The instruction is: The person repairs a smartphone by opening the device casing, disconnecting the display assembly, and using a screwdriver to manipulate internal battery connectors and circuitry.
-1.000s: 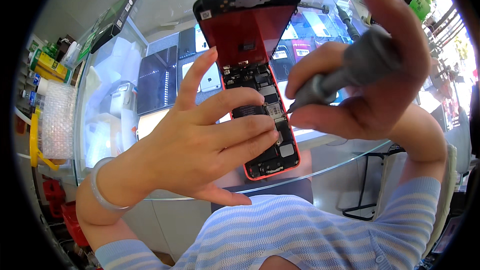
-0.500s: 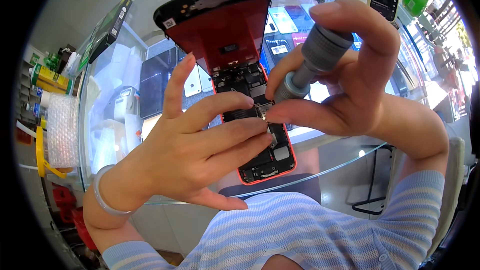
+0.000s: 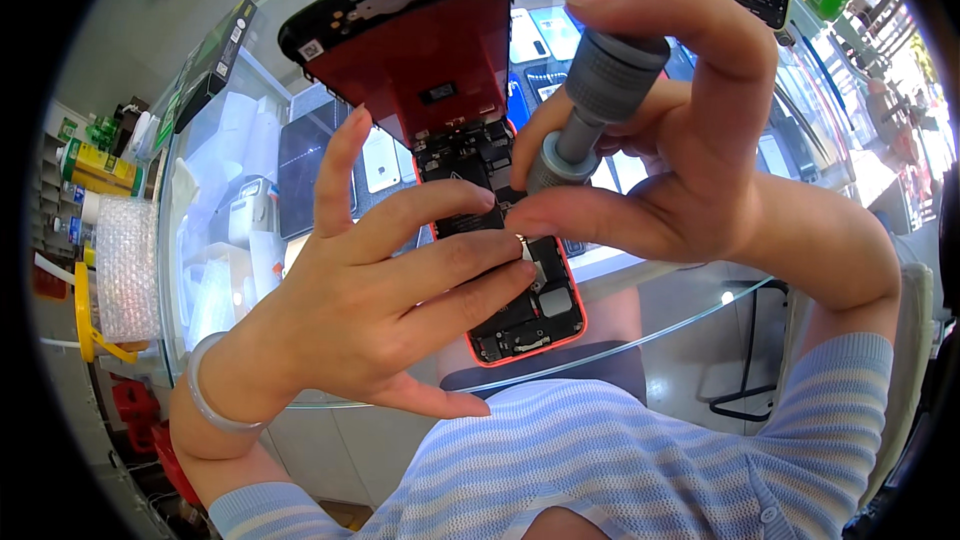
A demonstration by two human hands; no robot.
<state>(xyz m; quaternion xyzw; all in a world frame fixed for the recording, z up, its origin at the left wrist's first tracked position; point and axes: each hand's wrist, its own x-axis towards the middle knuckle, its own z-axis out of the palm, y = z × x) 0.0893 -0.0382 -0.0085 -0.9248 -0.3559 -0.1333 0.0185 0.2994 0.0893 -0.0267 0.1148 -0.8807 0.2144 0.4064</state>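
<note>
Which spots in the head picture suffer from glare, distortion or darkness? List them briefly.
Head view, right: the bright background is washed out to near white in places; head view, near side: the counter's glass edge bows into a curve; head view, corners: blacked out; head view, centre: the open phone has a dark interior, though its larger parts can be made out.

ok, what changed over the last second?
The right hand and its gray screwdriver shifted left in view; the driver now stands more upright. The lifted display swung left, with the red-rimmed phone body shifting slightly that way too. Nothing picked up or released. Unchanged: left hand spread, fingers over the body.
</note>
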